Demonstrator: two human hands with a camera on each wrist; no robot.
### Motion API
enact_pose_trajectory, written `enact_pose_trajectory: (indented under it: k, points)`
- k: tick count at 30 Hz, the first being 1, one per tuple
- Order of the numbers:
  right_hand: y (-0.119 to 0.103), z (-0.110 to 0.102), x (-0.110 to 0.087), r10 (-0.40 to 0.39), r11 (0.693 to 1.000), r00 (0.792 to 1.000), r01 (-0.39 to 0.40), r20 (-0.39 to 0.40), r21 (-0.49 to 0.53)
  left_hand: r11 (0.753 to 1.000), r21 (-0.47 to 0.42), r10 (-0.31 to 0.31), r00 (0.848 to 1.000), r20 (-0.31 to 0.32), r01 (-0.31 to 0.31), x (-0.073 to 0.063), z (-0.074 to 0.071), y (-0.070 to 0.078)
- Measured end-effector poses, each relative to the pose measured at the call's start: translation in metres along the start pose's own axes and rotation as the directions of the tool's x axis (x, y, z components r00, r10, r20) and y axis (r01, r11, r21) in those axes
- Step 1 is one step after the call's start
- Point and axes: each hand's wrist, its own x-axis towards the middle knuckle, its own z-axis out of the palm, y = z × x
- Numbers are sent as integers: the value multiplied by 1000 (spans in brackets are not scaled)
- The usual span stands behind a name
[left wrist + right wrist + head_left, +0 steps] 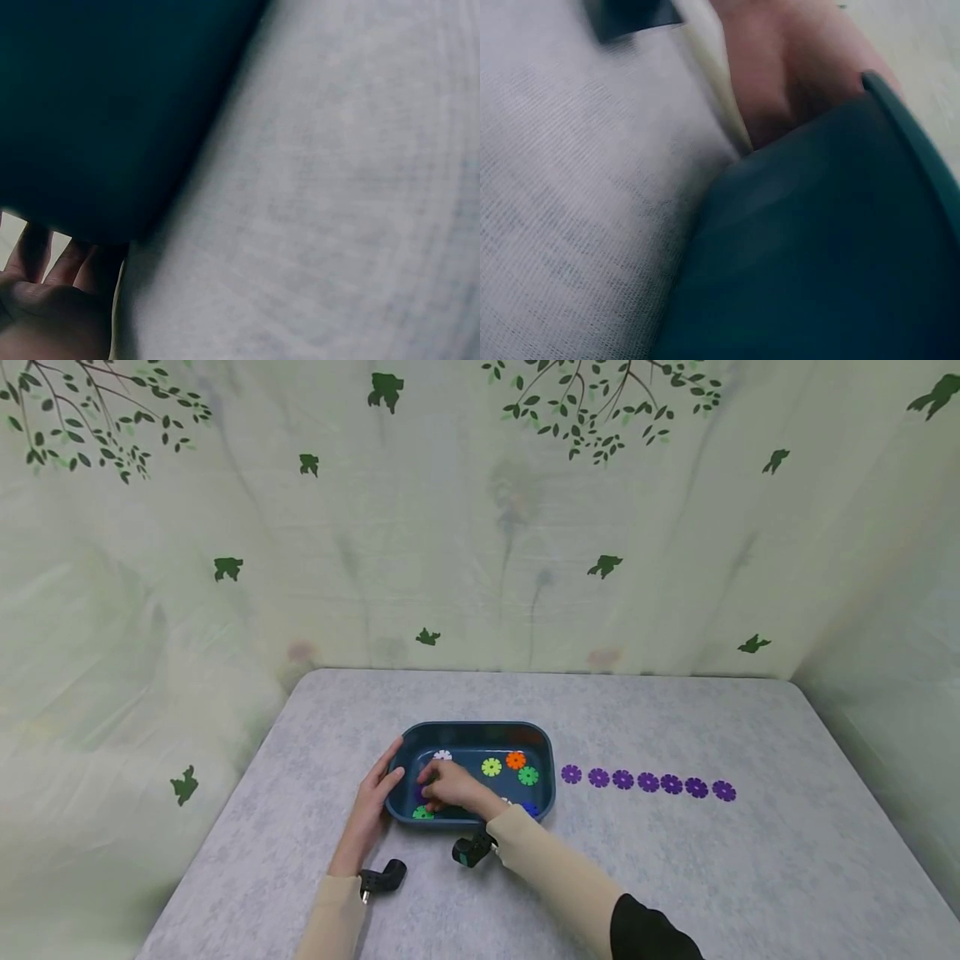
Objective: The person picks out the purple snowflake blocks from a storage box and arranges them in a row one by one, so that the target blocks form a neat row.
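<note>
A dark blue-green tray (480, 825) holds several flower-shaped plastic discs, among them yellow (491, 767), orange (515, 761), green (528, 776) and white ones. My left hand (370, 802) grips the tray's left end, thumb at the rim and fingers along the outside. In the right wrist view that left hand (795, 60) shows behind the tray's outer wall (817, 240). My right hand (457, 787) reaches inside the tray's left part with bent fingers, right at a purple disc (420, 795) and above a green one (423, 812). I cannot tell whether its fingertips pinch the purple disc.
To the tray's right, several purple discs (648, 782) lie in a spaced row on the grey table (750, 860). A pale curtain (480, 527) with leaf prints stands behind the table. Black wrist cameras (384, 877) sit at both wrists near the tray's front.
</note>
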Motion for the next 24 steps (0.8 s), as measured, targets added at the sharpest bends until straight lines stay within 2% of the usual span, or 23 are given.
enact_pose_trajectory:
  k: [2,5,12,16,19,24]
  points:
    - [0,-2,-1,-11,1000,999,10,-34,-25,1000,1,-1,1000,2,1,1,0,0]
    - [1,-9,-4,-30,1000,998,30,-59,2,1000,8,-3,1000,4,3,2,1,-1]
    - [5,-40,-19,-79,987,997,81,-21,140,1000,16,-5,1000,-17,6,1,1,3]
    - [9,-65,-34,-142,975,989,146,-34,166,1000,16,-16,1000,-16,16,0,1,3]
    - [10,-88,-49,-170,973,983,177,-63,150,1000,19,-21,1000,-21,22,-1,1,2]
    - [18,-133,-77,-162,977,978,177,-129,115,999,35,-20,999,-29,21,-1,2,1]
